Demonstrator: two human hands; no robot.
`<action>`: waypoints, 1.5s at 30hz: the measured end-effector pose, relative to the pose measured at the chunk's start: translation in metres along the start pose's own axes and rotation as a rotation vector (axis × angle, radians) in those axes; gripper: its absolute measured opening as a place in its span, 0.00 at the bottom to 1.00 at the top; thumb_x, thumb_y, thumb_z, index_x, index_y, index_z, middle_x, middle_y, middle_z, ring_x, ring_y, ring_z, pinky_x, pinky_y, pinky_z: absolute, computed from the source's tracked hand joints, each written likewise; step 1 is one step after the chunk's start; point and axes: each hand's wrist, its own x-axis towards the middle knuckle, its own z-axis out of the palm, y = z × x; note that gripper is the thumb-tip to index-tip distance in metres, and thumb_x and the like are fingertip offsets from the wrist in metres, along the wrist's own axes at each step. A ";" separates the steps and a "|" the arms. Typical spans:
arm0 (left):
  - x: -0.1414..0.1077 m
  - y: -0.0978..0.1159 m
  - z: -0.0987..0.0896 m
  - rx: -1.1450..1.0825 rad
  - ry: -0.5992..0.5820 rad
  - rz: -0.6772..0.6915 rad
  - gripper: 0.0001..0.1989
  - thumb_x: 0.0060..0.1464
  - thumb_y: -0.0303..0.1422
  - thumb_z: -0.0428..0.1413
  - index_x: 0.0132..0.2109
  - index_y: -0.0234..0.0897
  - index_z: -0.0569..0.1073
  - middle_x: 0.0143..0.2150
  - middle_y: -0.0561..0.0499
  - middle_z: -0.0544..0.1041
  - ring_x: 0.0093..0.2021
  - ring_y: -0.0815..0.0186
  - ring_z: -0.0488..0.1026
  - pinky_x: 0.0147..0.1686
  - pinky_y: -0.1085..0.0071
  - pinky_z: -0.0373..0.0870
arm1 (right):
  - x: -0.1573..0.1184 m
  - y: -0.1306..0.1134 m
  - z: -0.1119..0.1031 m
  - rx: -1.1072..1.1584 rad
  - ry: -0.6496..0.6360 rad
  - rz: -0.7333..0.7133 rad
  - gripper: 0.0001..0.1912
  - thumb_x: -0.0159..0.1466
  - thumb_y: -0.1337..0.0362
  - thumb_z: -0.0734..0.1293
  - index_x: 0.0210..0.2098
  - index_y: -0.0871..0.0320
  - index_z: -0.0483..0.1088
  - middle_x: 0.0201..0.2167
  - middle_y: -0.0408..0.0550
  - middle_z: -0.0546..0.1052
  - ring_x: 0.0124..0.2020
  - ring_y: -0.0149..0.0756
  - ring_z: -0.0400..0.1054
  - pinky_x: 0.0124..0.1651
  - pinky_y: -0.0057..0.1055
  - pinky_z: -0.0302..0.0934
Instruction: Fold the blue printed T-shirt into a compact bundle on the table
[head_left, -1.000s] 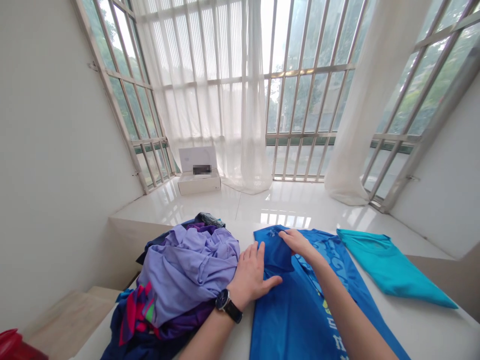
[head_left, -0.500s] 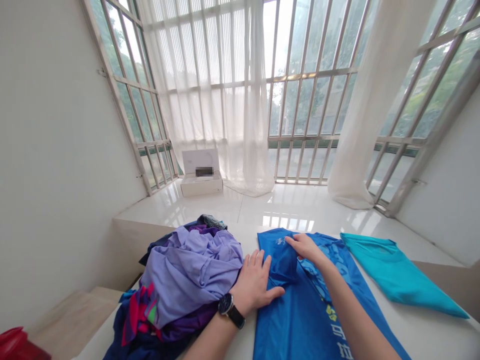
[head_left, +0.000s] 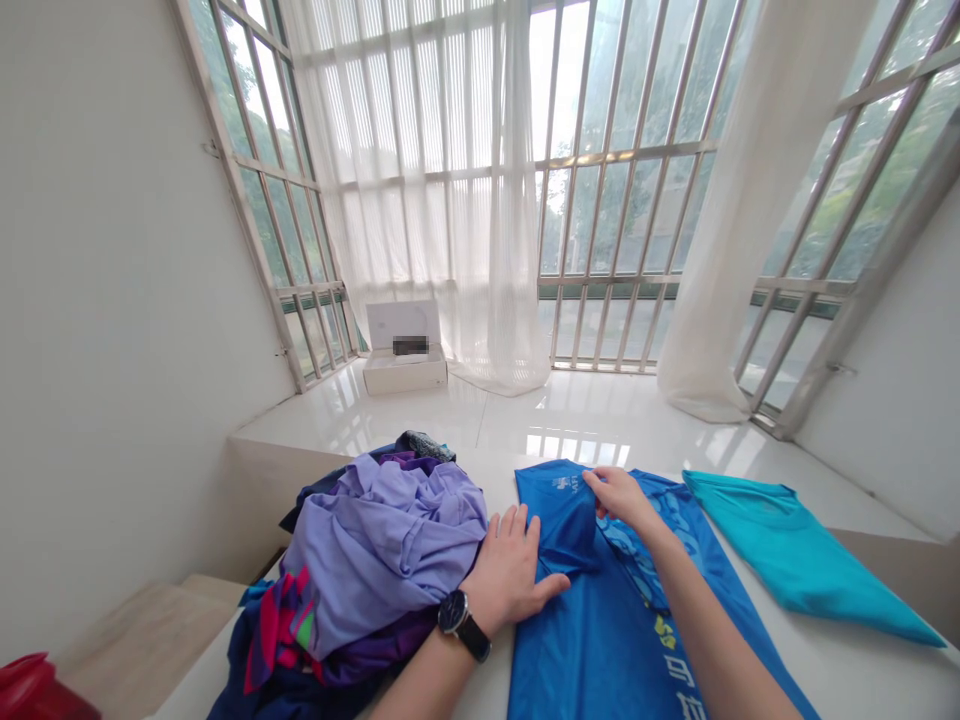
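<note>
A blue T-shirt (head_left: 570,640) with light-blue and white print lies spread on the white table, its left side folded inward near the top. My left hand (head_left: 510,565), with a dark watch on the wrist, rests flat on the shirt's left edge, fingers spread. Further up, my right hand (head_left: 616,497) pinches the folded-over sleeve part, which carries a small white logo. Left of my left hand is a heap of crumpled clothes (head_left: 390,530), lavender on top with purple, navy and pink pieces beneath. A folded teal T-shirt (head_left: 802,550) lies to the right.
Behind the table runs a glossy white sill (head_left: 600,410) with an open white box (head_left: 405,374) on it. Sheer white curtains (head_left: 487,250) hang before barred windows. A red container (head_left: 45,688) shows at the lower left corner.
My right hand has shifted slightly to the right, drawing the pinched sleeve part flatter, so more of the white logo shows. My left hand stays in place.
</note>
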 end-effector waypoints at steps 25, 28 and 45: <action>0.006 0.010 -0.005 -0.015 0.133 0.165 0.35 0.54 0.50 0.62 0.64 0.40 0.66 0.66 0.41 0.65 0.65 0.49 0.61 0.65 0.53 0.58 | -0.022 -0.007 -0.005 0.201 -0.317 -0.056 0.18 0.59 0.63 0.69 0.49 0.57 0.67 0.23 0.34 0.69 0.24 0.30 0.71 0.27 0.26 0.69; 0.007 0.015 -0.008 0.002 0.132 0.227 0.19 0.57 0.40 0.62 0.54 0.43 0.72 0.57 0.48 0.73 0.56 0.56 0.68 0.57 0.61 0.65 | -0.020 -0.002 -0.002 0.121 -0.336 -0.037 0.09 0.56 0.66 0.70 0.37 0.58 0.71 0.20 0.37 0.71 0.20 0.31 0.70 0.23 0.26 0.66; 0.009 0.019 0.002 0.115 0.139 0.230 0.06 0.62 0.33 0.55 0.41 0.38 0.77 0.43 0.48 0.78 0.44 0.59 0.72 0.46 0.63 0.69 | -0.010 0.008 0.007 0.035 -0.256 -0.107 0.12 0.60 0.57 0.69 0.34 0.60 0.76 0.16 0.41 0.73 0.19 0.32 0.69 0.22 0.25 0.62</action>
